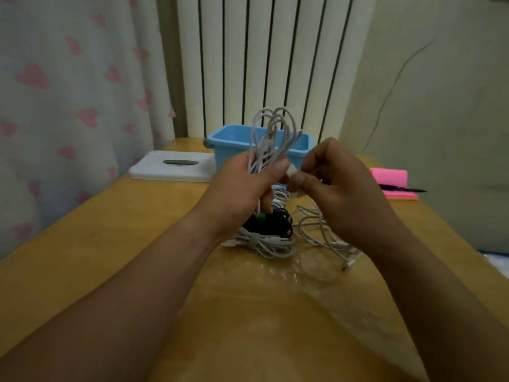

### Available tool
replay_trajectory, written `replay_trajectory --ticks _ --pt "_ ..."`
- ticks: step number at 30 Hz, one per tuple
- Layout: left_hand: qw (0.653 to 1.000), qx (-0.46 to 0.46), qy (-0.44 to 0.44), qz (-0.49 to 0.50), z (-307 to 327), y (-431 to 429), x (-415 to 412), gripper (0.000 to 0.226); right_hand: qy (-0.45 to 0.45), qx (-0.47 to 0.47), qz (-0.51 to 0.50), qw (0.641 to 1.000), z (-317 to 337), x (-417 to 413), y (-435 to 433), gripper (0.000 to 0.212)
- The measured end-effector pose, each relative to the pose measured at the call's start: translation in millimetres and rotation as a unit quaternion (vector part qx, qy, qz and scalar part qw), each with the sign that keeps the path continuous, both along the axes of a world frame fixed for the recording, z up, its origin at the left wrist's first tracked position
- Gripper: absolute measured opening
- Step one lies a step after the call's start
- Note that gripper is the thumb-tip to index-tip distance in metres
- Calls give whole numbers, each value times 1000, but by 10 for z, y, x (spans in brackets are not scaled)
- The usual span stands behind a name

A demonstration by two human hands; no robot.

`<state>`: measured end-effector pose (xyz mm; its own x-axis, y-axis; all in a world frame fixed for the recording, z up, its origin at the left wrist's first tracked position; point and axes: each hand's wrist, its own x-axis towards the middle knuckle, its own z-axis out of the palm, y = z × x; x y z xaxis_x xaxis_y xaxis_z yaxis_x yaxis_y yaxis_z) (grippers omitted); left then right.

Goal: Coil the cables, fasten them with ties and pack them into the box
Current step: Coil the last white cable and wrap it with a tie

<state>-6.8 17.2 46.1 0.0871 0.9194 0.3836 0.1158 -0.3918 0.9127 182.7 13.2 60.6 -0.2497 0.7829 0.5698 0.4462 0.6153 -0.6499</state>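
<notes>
The left hand (242,183) grips the upright white cable coil (271,133) before the blue plastic box (234,144). The right hand (338,186), nearer the box's right end, pinches a small white piece (292,170).

Looped white cable (264,153) upright, blue box (234,150) behind

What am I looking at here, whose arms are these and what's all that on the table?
No machine here: a person wears a camera on the head, so the one picture looks down at their own arms. The left hand grips a bunch of white cable loops; the right hand pinches a small white piece, a tie or the cable's end, too blurred to tell. On the wooden table lie a tied white coil, a black coil, a loose white cable, a blue box, a white lid and pink notes with a pen.
</notes>
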Motion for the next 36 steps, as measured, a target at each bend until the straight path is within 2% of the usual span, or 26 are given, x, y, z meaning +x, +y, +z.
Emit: replay_trajectory --ticks 8,12,16,20,24,26,31,36 --pt "999 27 27 -15 -100 -12 7 7 -20 3 -1 1000 -155 32 -14 18" --pt "999 48 18 -7 -85 -38 2 5 -33 -13 24 999 -175 10 -32 35" --pt "999 42 27 18 -97 -53 25 8 -74 18 -19 997 -189 31 -10 25" --pt "999 39 14 30 -74 -53 12 16 -91 35 -53 994 -174 52 -2 35" --pt "998 55 36 24 -79 -70 44 10 -25 -18 8 999 -174 21 -33 18" --pt "997 59 28 27 -75 -69 51 9 -30 -21 16 999 -160 29 -45 15" --pt "997 52 2 59 -67 -25 -18 24 -48 -49 11 998 -179 59 -8 40" --pt "999 33 3 39 -102 -19 24 24 -10 -73 38 997 -178 58 15 13"
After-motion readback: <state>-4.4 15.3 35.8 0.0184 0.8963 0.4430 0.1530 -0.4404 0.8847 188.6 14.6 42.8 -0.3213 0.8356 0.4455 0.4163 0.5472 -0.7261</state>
